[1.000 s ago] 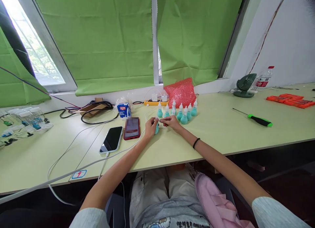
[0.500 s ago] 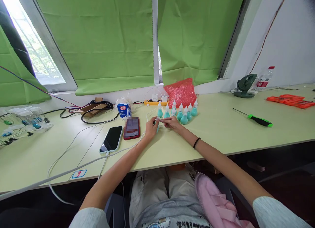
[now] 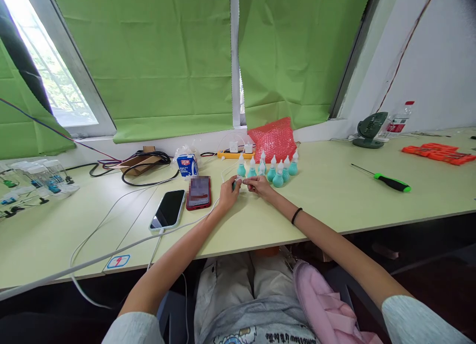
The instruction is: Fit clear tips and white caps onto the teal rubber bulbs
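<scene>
My left hand (image 3: pixel 228 193) is closed around a small teal bulb syringe, mostly hidden by the fingers. Its whitish nozzle (image 3: pixel 239 178) shows between my two hands. From the right, my right hand (image 3: pixel 259 186) pinches at that nozzle with thumb and forefinger. Just beyond my hands stand several more teal bulb syringes (image 3: pixel 277 180) with white pointed nozzles, upright in a loose cluster.
Left of my hands lie a red-cased phone (image 3: pixel 199 193) and a white-edged phone (image 3: pixel 168 210) on a cable. Behind are a blue milk carton (image 3: pixel 187 165), a yellow power strip (image 3: pixel 232 155) and a red bubble-wrap pouch (image 3: pixel 273 140). A screwdriver (image 3: pixel 390 181) and fan (image 3: pixel 371 128) are rightward.
Less of the teal bulb shows below my left hand's fingers than before. Both hands otherwise stay in almost the same place, and the cluster of bulb syringes has not moved.
</scene>
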`<action>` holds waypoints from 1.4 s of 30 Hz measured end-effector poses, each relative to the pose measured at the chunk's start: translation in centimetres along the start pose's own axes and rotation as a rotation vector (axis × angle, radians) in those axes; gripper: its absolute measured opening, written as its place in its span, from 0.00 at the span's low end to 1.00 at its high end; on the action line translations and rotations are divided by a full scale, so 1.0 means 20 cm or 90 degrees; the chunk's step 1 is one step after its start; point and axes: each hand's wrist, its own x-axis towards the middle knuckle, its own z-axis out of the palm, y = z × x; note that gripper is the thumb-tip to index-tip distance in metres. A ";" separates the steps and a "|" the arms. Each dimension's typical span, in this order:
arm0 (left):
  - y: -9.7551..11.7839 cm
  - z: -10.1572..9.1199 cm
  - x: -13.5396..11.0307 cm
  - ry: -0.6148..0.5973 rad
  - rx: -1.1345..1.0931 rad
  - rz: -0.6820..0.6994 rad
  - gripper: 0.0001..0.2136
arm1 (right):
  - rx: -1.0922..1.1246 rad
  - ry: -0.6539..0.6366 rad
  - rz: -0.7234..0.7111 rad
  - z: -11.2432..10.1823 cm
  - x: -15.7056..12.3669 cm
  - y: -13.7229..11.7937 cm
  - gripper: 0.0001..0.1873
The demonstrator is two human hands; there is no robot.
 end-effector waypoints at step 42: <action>0.00 -0.01 0.00 0.005 0.015 0.017 0.12 | 0.068 -0.057 0.043 -0.01 0.00 0.00 0.10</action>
